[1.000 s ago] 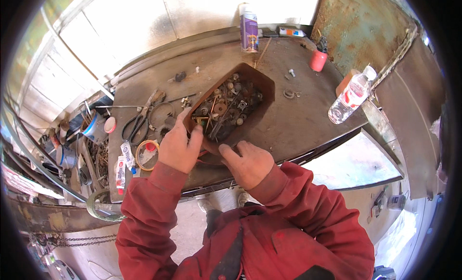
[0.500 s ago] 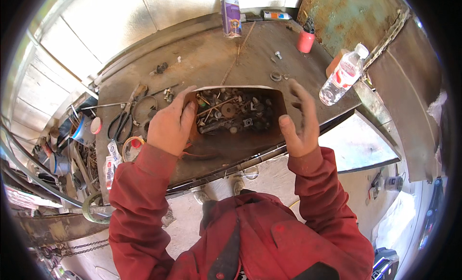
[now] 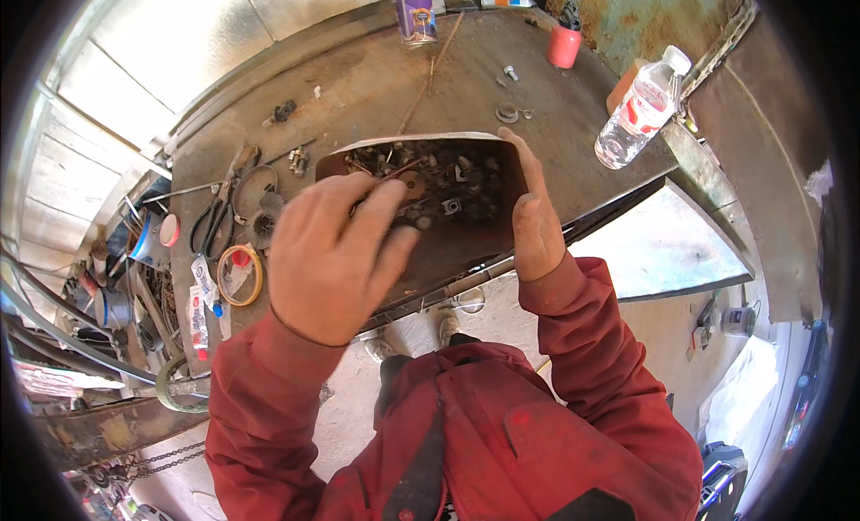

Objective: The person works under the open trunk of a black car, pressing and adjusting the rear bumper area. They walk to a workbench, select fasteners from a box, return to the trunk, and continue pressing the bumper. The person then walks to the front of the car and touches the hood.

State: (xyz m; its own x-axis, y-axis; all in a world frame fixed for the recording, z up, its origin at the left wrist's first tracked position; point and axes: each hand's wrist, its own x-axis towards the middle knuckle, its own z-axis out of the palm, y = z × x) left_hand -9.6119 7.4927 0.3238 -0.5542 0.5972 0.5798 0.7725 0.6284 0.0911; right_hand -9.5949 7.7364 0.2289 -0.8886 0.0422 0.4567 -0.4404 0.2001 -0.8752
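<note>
A rusty brown open box (image 3: 461, 245) lies at the front of the workbench. In it is a heap of bolts, nuts and washers (image 3: 452, 185), slightly blurred. My right hand (image 3: 539, 221) holds the box's right wall, its thumb at the near side and fingers along the outside. Over the box's left end hovers my left hand (image 3: 336, 257), fingers spread and a little smeared by motion, with nothing visible in them. It covers the left wall and some of the hardware.
Left on the workbench (image 3: 358, 95) are black-handled scissors (image 3: 213, 223), a tape roll (image 3: 240, 275) and small tubes (image 3: 204, 284). A purple can (image 3: 416, 15) and a red bottle (image 3: 564, 44) stand at the back. A clear plastic bottle (image 3: 638, 113) stands at the right edge.
My left hand has left the box's left wall and moved over its opening, fingers spreading. My right hand has closed in on the right wall. The view has shifted slightly.
</note>
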